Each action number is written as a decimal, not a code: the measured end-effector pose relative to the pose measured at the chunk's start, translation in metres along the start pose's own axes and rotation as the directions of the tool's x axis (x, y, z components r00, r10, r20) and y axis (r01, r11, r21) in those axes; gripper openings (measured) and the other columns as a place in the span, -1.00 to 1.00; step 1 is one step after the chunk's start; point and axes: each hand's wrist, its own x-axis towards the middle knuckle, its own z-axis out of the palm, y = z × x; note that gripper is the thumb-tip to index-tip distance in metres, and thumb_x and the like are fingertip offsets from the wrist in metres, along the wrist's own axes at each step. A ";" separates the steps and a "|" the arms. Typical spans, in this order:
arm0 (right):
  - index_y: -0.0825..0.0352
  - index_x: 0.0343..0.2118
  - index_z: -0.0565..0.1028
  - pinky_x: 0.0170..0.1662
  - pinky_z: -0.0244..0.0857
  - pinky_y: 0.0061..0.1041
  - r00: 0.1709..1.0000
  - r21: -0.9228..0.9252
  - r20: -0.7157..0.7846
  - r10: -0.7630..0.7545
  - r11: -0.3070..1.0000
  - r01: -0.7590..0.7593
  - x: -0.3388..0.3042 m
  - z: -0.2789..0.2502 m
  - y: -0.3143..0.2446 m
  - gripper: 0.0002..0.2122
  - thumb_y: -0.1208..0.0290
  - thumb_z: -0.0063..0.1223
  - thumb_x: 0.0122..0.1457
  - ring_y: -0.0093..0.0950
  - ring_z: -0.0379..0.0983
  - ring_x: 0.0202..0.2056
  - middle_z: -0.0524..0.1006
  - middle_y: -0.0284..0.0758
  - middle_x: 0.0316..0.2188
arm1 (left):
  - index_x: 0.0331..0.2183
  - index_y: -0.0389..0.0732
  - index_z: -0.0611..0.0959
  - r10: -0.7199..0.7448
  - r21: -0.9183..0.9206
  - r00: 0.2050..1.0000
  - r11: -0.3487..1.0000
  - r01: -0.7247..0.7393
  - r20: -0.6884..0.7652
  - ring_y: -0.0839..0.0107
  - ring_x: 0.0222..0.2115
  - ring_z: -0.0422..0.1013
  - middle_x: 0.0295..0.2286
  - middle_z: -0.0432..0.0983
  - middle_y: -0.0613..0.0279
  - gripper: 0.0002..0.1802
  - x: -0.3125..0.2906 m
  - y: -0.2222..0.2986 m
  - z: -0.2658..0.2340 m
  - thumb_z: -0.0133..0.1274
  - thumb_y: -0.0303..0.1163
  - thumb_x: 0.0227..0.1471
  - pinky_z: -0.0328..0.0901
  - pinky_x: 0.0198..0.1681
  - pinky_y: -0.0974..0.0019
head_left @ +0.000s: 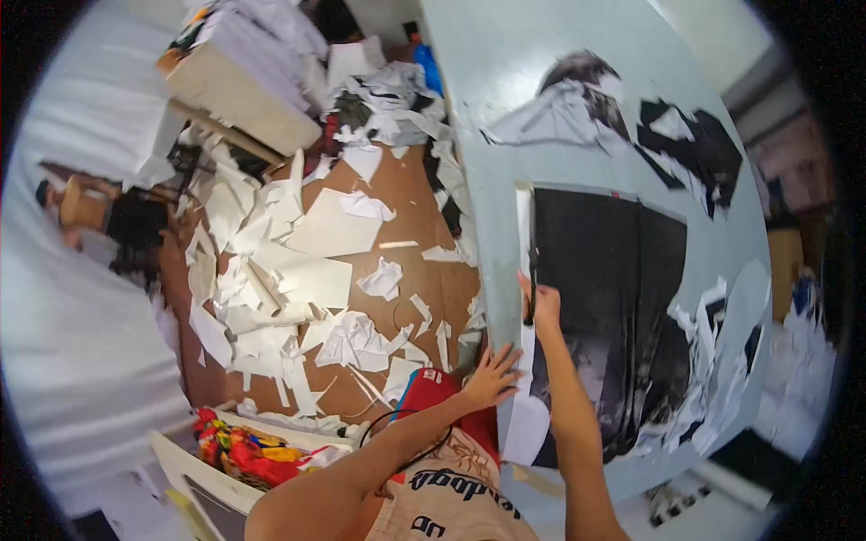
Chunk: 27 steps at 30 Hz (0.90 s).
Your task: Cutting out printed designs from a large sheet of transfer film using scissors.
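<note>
Black fabric (609,261) lies spread on a pale grey-blue table (496,270), with white paper (526,424) showing along its left edge. My right hand (545,307) is closed around black scissors (530,308). Their blades point away from me along the fabric's left border; whether the blades are parted is too small to tell. Nearer to me, my left hand (492,375) rests with fingers spread at the table's left edge, its fingertips by the white strip.
Grey and dark cloth scraps (559,113) and black cut pieces (699,144) lie farther up the table. White offcuts (713,361) line its right side. Paper scraps (307,270) litter the brown floor (406,288). At lower left, a white box (171,451) holds colourful cloth (248,451).
</note>
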 end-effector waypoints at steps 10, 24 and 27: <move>0.31 -0.68 0.44 -0.69 0.10 -0.52 0.975 0.058 0.216 0.042 0.997 -0.056 -0.185 -0.015 0.031 -0.57 0.22 0.37 0.23 -0.60 0.28 -0.79 0.36 -0.44 -0.78 | -0.17 -0.36 0.55 -0.261 0.067 0.937 0.957 0.284 -0.233 0.02 0.35 0.09 0.22 0.29 -0.08 -0.73 -0.061 -0.001 0.003 0.06 -0.48 0.05 -0.04 0.40 -0.18; 0.28 -0.68 0.44 -0.69 0.08 -0.58 0.972 -0.002 -0.136 0.190 0.981 -0.192 -0.403 -0.144 0.190 -0.55 0.14 0.37 0.21 -0.64 0.31 -0.78 0.40 -0.45 -0.79 | 0.14 -0.21 0.49 -0.708 0.182 0.695 0.672 0.718 -0.129 -0.20 0.21 0.24 0.20 0.30 -0.19 -0.42 -0.240 -0.036 0.019 0.11 -0.35 0.05 0.17 0.22 -0.23; 0.27 -0.67 0.46 -0.69 0.09 -0.59 0.929 0.111 -0.284 0.236 0.971 -0.212 -0.449 -0.168 0.213 -0.56 0.11 0.37 0.21 -0.65 0.32 -0.78 0.41 -0.46 -0.79 | 0.11 -0.27 0.49 -0.356 0.114 0.883 0.907 0.405 -0.307 -0.22 0.26 0.17 0.26 0.21 -0.23 -0.45 -0.120 0.008 0.002 0.15 -0.34 0.10 0.12 0.27 -0.21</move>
